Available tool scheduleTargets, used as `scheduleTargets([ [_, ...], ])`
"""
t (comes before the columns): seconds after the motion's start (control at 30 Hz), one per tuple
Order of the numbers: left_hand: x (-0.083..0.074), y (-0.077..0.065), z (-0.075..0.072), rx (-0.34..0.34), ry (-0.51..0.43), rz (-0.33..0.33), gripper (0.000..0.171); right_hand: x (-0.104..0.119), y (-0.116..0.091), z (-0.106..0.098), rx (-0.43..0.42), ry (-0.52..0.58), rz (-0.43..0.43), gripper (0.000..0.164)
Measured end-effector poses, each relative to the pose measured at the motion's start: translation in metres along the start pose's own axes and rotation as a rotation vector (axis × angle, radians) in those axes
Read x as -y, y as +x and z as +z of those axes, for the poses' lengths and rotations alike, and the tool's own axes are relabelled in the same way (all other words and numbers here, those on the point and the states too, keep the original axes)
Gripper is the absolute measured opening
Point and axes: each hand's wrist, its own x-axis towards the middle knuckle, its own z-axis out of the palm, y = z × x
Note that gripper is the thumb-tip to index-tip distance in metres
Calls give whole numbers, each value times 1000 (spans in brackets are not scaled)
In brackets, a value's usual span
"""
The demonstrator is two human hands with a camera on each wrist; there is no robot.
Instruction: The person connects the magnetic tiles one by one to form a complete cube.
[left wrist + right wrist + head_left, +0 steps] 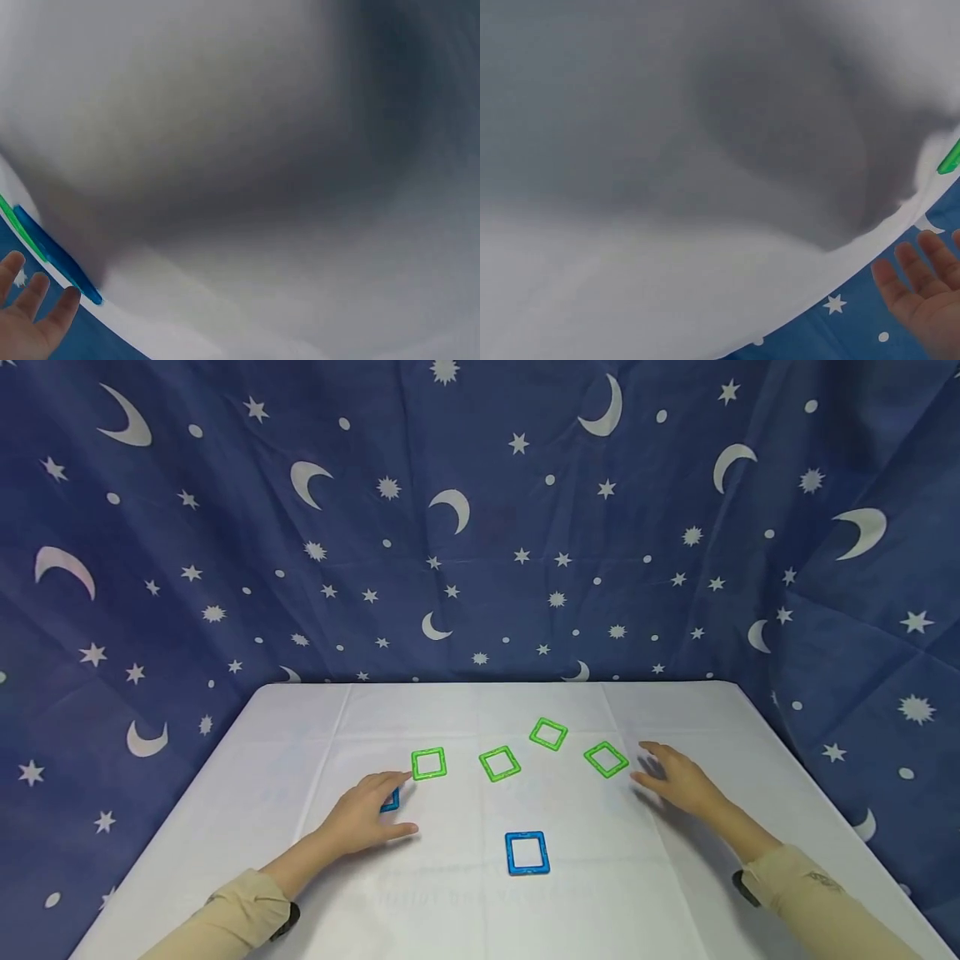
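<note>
My left hand (362,816) partly hides the left blue square (390,808), fingers loosely spread and gripping nothing; whether a fingertip touches the leftmost green square (428,751), I can't tell. My right hand (678,781), also relaxed and holding nothing, is just right of the rightmost green square (615,754). The other blue square (510,854) lies nearer, mid-table. Handling these well, I judge, calls for pinching a thin edge lightly without nudging neighbours.

Beyond the whole blue square (528,871) on the white table (480,910) lie four green squares (430,777). Left of it, my left hand (366,817) partly hides a second blue square (390,807); right of it, my right hand (681,782) has thumb and fingers apart.
</note>
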Motion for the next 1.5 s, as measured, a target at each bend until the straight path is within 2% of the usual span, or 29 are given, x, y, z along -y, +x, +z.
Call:
scheduleTargets([
  [0.23,-19,-1,6,20,-21,53,76,6,13,7,42,61,-7,66],
  [0.47,-42,9,16,-5,22,127,66,11,23,20,93,19,14,82],
  [0.63,-49,17,19,-11,41,80,65,13,30,26,108,-16,36,88],
  [0.77,-52,21,17,-13,30,62,64,16,37,25,118,-35,73,87],
  [0.97,-61,24,16,11,10,109,64,20,39,18,146,-44,98,81],
  [1.23,-70,28,21,43,15,126,65,20,40,15,154,-51,92,79],
  [1.5,-86,32,28,118,39,196,65,25,46,13,185,-54,97,76],
])
